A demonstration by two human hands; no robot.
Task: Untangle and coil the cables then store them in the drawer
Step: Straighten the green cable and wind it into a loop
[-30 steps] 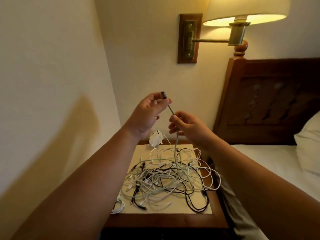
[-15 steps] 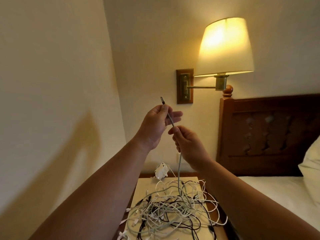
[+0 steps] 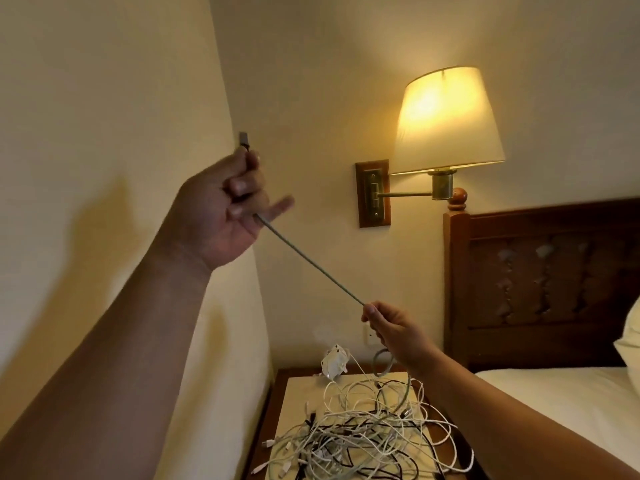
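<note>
Both hands clamp the grey cable (image 3: 308, 263), taut from left hand (image 3: 221, 209) upper-left down to right hand (image 3: 391, 327); tangle (image 3: 363, 441) lies below on the desk (image 3: 298, 389).

A wooden nightstand (image 3: 298, 372) carries a cream mat (image 3: 304, 393). Tangled cables (image 3: 363, 441) cover the mat. A white charger (image 3: 334, 363) sits at its back edge.

A lit wall lamp (image 3: 450, 119) on a wooden plate (image 3: 373, 192) is seen above the right hand (image 3: 394, 329). A carved headboard (image 3: 540, 282), white bed (image 3: 561, 400) and pillow (image 3: 628, 337) are found to its right. A cream mat (image 3: 298, 396) is laid on the counter (image 3: 265, 424) below.
</note>
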